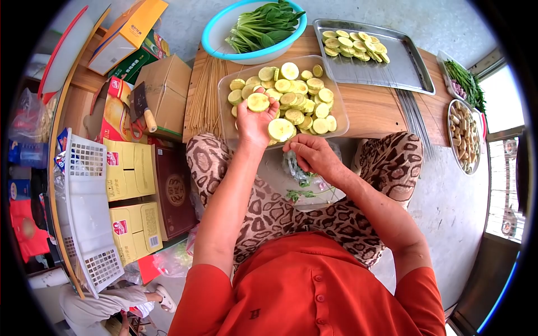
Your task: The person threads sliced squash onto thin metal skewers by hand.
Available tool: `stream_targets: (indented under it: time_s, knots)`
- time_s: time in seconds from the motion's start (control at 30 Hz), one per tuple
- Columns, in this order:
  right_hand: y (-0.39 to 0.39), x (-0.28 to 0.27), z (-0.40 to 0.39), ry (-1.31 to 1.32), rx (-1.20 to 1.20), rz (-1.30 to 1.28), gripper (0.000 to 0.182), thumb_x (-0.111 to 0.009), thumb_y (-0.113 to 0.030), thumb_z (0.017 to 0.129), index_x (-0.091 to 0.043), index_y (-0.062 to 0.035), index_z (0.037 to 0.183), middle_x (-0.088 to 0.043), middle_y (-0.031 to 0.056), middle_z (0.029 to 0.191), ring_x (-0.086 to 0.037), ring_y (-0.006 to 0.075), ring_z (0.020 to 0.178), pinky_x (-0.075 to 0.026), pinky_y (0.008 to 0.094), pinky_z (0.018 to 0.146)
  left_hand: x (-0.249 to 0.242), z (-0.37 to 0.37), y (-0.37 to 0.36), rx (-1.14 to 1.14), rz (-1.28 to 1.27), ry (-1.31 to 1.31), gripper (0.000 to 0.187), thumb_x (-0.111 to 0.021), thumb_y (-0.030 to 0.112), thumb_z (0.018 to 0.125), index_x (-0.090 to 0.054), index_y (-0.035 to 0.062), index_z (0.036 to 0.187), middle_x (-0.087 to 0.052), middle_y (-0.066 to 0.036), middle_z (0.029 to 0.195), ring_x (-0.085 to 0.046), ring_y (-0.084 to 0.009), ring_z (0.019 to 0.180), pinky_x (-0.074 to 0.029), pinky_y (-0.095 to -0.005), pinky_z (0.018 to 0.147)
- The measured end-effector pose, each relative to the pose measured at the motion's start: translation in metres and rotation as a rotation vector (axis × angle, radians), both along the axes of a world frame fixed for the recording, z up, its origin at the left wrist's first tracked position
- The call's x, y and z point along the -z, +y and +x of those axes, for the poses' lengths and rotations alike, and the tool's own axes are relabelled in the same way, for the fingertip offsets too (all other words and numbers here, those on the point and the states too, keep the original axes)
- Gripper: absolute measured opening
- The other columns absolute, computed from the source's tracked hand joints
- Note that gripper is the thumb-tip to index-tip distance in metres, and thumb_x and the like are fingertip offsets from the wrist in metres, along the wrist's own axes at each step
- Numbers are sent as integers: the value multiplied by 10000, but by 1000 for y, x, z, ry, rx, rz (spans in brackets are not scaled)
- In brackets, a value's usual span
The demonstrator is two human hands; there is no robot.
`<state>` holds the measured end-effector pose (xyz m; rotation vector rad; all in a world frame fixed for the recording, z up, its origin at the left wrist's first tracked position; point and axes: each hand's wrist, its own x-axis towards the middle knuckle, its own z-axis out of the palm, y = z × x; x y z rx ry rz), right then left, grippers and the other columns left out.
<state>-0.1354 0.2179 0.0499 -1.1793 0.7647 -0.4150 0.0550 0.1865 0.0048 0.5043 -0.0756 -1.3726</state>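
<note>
My left hand [255,120], above the near left part of a clear tray [342,106], has its fingers closed round a round yellow-green vegetable slice [258,102]. Many similar slices [300,101] are heaped in that tray. Another slice [281,129] lies just right of my left hand, near the tray's front edge. My right hand [314,152] is just in front of the tray with thumb and fingers pinched together; what they hold, if anything, is too small to make out. Below it is a clear plastic bag [294,168] with green scraps [300,195].
Wooden skewers [206,98] lie left of the tray, metal skewers [413,115] to its right. Behind are a blue-rimmed bowl [210,39] of greens and a metal tray [403,73] with slices. Boxes and a cleaver [140,101] stand left. Another person's leg [106,302] shows lower left.
</note>
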Motion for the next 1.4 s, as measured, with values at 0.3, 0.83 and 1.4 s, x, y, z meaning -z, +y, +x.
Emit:
stream_targets:
  time_s: [0.3, 0.83, 1.4]
  knots:
    - [-4, 4, 5, -40, 51, 3, 202, -457, -152, 961, -606, -27, 906, -452, -24, 538, -393, 58, 459, -316, 214, 439, -10, -11, 4, 45, -1, 9, 345, -400, 266, 895, -541, 5, 1072, -589, -104, 955, -565, -233, 841, -491, -369, 813]
    - [-5, 21, 19, -31, 42, -128, 232, -508, -229, 955, -585, -36, 853, -479, -32, 561, -401, 49, 498, -327, 215, 463, -44, -14, 12, -32, -162, -294, 398, -345, 303, 900, -536, 25, 1111, -578, -80, 937, -579, -194, 803, -477, -359, 808]
    - [11, 4, 13, 102, 73, -333, 134, -518, -118, 928, -593, -25, 989, -463, -32, 615, -410, 51, 564, -378, 222, 516, -31, 17, -2, -166, -34, -146, 426, -302, 409, 963, -515, 86, 1141, -614, -110, 927, -603, -230, 703, -521, -411, 718]
